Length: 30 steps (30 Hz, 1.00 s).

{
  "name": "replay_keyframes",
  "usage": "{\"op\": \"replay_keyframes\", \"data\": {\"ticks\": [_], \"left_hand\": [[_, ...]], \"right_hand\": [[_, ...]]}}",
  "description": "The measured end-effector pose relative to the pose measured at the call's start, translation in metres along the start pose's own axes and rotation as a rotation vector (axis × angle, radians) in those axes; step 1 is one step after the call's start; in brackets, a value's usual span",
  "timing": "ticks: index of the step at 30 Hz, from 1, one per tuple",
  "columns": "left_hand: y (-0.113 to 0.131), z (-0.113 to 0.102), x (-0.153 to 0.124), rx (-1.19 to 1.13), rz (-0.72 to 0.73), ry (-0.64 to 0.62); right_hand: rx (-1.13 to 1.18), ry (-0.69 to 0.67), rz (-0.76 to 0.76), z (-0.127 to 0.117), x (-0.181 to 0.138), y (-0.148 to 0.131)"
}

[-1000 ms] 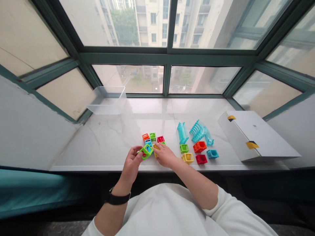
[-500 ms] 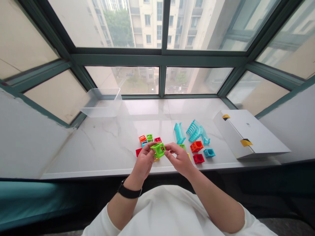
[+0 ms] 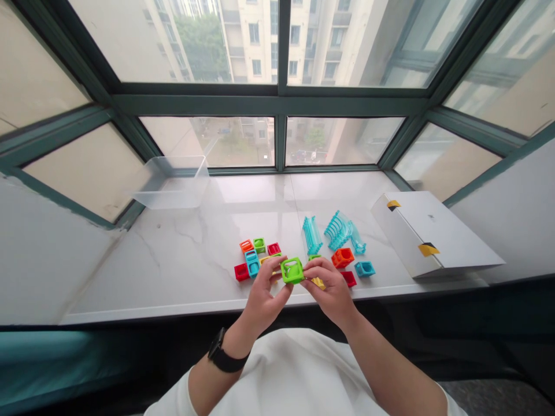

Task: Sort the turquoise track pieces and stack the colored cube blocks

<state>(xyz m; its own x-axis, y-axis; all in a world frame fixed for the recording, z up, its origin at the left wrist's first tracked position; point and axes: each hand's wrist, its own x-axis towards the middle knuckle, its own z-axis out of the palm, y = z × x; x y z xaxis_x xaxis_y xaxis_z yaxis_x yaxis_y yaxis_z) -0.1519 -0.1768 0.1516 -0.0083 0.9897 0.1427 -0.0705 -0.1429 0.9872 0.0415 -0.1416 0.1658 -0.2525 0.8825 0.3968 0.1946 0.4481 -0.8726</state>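
Both my left hand (image 3: 264,294) and my right hand (image 3: 329,289) pinch a lime-green hollow plastic cube (image 3: 292,270) from either side, above the marble windowsill (image 3: 173,242). Just left of my hands lie an orange block (image 3: 246,247), a green block (image 3: 259,245), a red block (image 3: 273,249), a blue block (image 3: 252,263) and another red block (image 3: 241,271). Under my right hand, a yellow block (image 3: 318,283) is partly hidden. To the right stand an orange block (image 3: 342,257) and a blue block (image 3: 365,269).
Translucent blue ridged track pieces (image 3: 338,230) lie behind the blocks. A transparent plastic box (image 3: 171,184) stands at the back left, and a white cardboard box (image 3: 433,234) with yellow tape lies at the right. The sill's front edge runs just below my hands.
The green cube has shifted slightly right and lower in view, still held by both hands. My hands have moved slightly right over the sill, and the whole view has shifted with my head.
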Motion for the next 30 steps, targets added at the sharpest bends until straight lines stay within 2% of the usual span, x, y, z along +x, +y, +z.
{"op": "replay_keyframes", "data": {"ticks": [3,10,21,27,30], "left_hand": [[-0.002,0.001,0.001,0.014,-0.022,0.035],[-0.006,0.0,0.004,-0.182,-0.186,0.048],[-0.009,0.009,-0.002,-0.443,-0.387,-0.046],[-0.011,0.01,-0.004,-0.397,-0.431,-0.096],[-0.012,0.01,-0.004,-0.376,-0.436,-0.108]], "right_hand": [[-0.036,-0.026,-0.047,0.003,-0.003,-0.002],[-0.135,0.009,-0.125,0.009,-0.01,-0.001],[-0.145,-0.188,-0.044,0.002,-0.007,0.004],[-0.1,-0.266,-0.053,-0.004,-0.004,0.001],[-0.091,-0.248,-0.038,-0.007,-0.004,0.004]]}}
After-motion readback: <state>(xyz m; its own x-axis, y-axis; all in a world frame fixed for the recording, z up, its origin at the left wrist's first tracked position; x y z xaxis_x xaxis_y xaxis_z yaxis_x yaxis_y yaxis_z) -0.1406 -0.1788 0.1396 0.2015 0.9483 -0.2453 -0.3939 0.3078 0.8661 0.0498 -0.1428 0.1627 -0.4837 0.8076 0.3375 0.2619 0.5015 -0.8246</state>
